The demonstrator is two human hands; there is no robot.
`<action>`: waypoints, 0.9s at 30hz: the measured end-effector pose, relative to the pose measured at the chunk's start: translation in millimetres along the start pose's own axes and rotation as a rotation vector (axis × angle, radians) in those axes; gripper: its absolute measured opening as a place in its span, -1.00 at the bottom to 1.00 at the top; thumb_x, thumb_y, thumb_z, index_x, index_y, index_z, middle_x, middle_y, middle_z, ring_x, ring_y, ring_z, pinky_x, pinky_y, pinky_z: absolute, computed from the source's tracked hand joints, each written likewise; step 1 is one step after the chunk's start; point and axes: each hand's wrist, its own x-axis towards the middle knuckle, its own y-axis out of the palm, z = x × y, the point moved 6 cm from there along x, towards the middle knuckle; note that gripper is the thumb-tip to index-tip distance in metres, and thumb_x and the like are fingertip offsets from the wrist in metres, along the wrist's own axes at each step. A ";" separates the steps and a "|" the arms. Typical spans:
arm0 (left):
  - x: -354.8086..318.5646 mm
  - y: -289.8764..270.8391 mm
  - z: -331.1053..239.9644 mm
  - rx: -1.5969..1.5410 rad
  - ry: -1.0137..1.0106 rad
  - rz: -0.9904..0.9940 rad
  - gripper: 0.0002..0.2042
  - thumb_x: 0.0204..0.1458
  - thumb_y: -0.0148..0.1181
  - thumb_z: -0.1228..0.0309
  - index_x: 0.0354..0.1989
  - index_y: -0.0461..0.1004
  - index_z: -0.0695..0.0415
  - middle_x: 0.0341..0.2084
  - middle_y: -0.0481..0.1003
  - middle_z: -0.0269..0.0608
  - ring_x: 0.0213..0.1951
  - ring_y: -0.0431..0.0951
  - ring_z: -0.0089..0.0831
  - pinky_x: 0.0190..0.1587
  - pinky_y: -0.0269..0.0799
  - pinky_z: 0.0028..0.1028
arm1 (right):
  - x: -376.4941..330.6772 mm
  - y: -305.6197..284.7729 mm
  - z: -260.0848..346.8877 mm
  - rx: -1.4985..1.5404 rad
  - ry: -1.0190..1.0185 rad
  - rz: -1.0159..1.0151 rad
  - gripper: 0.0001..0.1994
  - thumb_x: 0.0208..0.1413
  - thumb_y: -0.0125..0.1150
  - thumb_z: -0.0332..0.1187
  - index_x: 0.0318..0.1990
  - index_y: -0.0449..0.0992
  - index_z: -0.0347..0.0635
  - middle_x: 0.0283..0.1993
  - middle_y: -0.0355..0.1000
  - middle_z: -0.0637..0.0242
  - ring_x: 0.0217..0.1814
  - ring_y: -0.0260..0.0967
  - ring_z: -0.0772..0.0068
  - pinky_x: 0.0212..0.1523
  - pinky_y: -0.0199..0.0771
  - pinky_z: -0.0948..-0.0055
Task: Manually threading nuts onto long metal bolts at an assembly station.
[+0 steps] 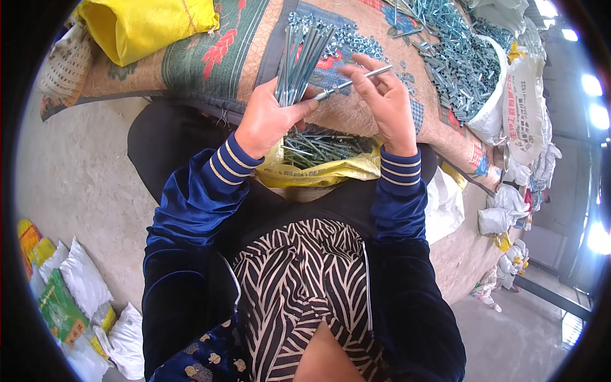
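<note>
My left hand (267, 119) is closed round a bundle of long silvery metal bolts (299, 67), held nearly upright. A single bolt (358, 81) slants between my two hands. Its lower left end, with a wider collar, meets my left thumb and fingertips. My right hand (389, 105) pinches the same bolt between thumb and fingers further up. Just below my hands, a yellow sack (318, 173) lies open on my lap with many loose bolts (321, 149) in it. Beyond the bundle, small metal nuts (359, 44) are scattered on a patterned cloth (254, 38).
At the right, an open white sack (490, 124) bears a heap of short metal sleeves (455, 70). A yellow bag (149, 28) and a pale woven basket (63, 67) stand at the far left. Packed white bags (79, 277) lie on the floor at the lower left.
</note>
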 end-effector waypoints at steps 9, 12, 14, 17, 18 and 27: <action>-1.4 1.1 -1.2 -0.008 -0.003 0.000 -0.80 -0.02 0.22 0.50 -0.22 0.48 0.28 -0.57 0.45 -0.34 -0.60 0.41 -0.65 -0.53 0.32 -0.66 | 0.0 4.4 -5.4 0.163 0.118 0.093 -0.66 0.15 0.18 -0.22 -0.08 0.47 -0.36 -0.30 0.53 0.26 -0.32 0.39 0.66 -0.31 0.35 0.68; -1.7 0.4 -2.2 0.039 0.018 0.016 -0.80 -0.02 0.22 0.50 -0.21 0.47 0.28 -0.55 0.46 -0.34 -0.60 0.41 -0.66 -0.51 0.33 -0.66 | 2.7 -4.6 -11.1 -0.358 0.303 0.132 -0.67 0.16 0.16 -0.23 -0.07 0.47 -0.34 -0.28 0.53 0.23 -0.28 0.41 0.63 -0.28 0.37 0.66; 0.1 0.8 2.1 0.014 -0.012 0.012 -0.80 -0.02 0.22 0.49 -0.21 0.47 0.28 -0.54 0.46 -0.34 -0.59 0.42 -0.65 -0.51 0.34 -0.66 | -0.3 7.3 -6.6 -0.068 0.182 0.062 -0.66 0.14 0.19 -0.22 -0.11 0.48 -0.36 -0.35 0.51 0.29 -0.34 0.38 0.66 -0.34 0.36 0.68; -1.5 1.1 -3.5 -0.022 0.033 -0.018 -0.83 -0.07 0.25 0.55 -0.27 0.49 0.28 -0.59 0.46 -0.33 -0.63 0.42 -0.61 -0.56 0.33 -0.62 | 0.7 -1.2 -6.9 -0.012 0.195 0.053 -0.68 0.14 0.20 -0.22 -0.14 0.50 -0.36 -0.42 0.49 0.33 -0.42 0.37 0.67 -0.39 0.35 0.68; -1.0 0.3 -2.9 -0.022 0.032 -0.019 -0.83 -0.07 0.25 0.55 -0.27 0.49 0.28 -0.59 0.46 -0.33 -0.63 0.42 -0.61 -0.56 0.33 -0.62 | -0.4 -3.1 -12.4 -0.244 0.334 0.119 -0.70 0.16 0.17 -0.24 -0.14 0.50 -0.34 -0.42 0.48 0.32 -0.43 0.37 0.65 -0.37 0.35 0.66; -0.5 2.2 -3.2 0.012 0.018 -0.006 -0.82 -0.06 0.24 0.56 -0.25 0.50 0.29 -0.55 0.48 -0.31 -0.61 0.42 -0.62 -0.55 0.33 -0.62 | -2.2 -2.0 -8.0 -0.105 0.048 -0.048 -0.66 0.12 0.23 -0.25 -0.11 0.48 -0.38 -0.44 0.51 0.30 -0.45 0.38 0.68 -0.39 0.37 0.67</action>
